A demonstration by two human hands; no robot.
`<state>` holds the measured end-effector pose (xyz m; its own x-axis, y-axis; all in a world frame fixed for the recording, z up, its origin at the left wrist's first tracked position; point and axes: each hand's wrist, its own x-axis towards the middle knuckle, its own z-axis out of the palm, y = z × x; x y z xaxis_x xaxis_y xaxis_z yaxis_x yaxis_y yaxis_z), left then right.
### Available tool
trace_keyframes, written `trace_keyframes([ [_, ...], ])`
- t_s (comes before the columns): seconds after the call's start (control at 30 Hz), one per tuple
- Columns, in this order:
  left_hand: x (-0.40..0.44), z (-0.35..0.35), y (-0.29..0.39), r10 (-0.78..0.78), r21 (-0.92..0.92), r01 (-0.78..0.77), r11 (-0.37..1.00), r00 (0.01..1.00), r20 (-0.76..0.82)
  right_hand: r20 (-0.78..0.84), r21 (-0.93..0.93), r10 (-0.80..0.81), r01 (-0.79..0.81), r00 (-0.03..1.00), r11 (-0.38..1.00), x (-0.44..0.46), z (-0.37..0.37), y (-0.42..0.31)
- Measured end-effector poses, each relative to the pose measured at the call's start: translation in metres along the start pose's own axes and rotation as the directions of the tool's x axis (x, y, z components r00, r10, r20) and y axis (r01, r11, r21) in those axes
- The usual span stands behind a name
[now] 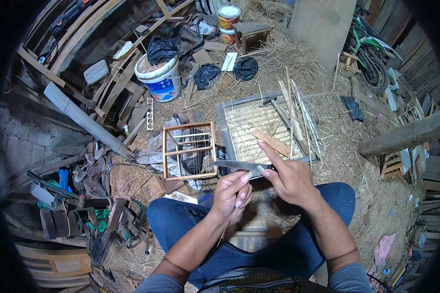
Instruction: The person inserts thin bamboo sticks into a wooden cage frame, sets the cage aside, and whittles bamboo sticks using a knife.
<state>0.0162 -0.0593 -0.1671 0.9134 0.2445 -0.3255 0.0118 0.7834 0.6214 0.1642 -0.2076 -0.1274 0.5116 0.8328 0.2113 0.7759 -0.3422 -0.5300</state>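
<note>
My right hand (291, 178) is closed round the handle of a knife (232, 165), its index finger stretched forward and its thumb near the base of the blade. The blade points left, past the fingertips of my left hand (232, 193). My left fingers are pinched together just below the blade; a thin strip seems to hang from them, too fine to make out well. Beyond the left hand a small wooden frame (188, 150) with thin rods stands on the floor. Past the right hand lies a slatted panel (244, 122) with a flat wood piece (271, 143) on it.
Long sticks (293, 115) and a hammer (278, 112) lie on the panel. A white bucket (159, 80) stands at the back left, a small stool (253, 33) farther back. At the right are a wooden beam (406, 132) and a motorbike (371, 58). Straw and shavings cover the floor.
</note>
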Motion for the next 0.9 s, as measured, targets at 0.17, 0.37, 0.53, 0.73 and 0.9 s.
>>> trace_keyframes([
  [0.17,-0.007,-0.002,0.004,0.009,-0.109,-0.001,0.994,0.998,0.067,-0.117,-0.072,0.135,-0.144,0.984,0.987,0.005,-0.014,0.023],
  [0.37,-0.008,0.001,0.006,-0.033,-0.121,0.044,0.992,0.995,0.092,0.001,0.069,-0.053,0.053,0.999,0.996,-0.004,-0.006,-0.010],
  [0.53,-0.010,0.000,0.008,-0.050,-0.168,0.071,0.983,0.990,0.130,0.003,0.078,-0.049,0.049,0.999,0.996,0.001,-0.001,-0.002],
  [0.73,-0.010,-0.001,0.005,0.004,-0.104,0.018,0.994,0.979,0.206,-0.127,0.112,0.131,-0.117,0.983,0.987,0.005,-0.019,0.012],
  [0.9,-0.011,0.001,0.007,-0.019,-0.095,0.037,0.995,0.983,0.184,-0.058,0.135,0.001,0.006,0.998,0.991,-0.001,-0.011,-0.010],
])
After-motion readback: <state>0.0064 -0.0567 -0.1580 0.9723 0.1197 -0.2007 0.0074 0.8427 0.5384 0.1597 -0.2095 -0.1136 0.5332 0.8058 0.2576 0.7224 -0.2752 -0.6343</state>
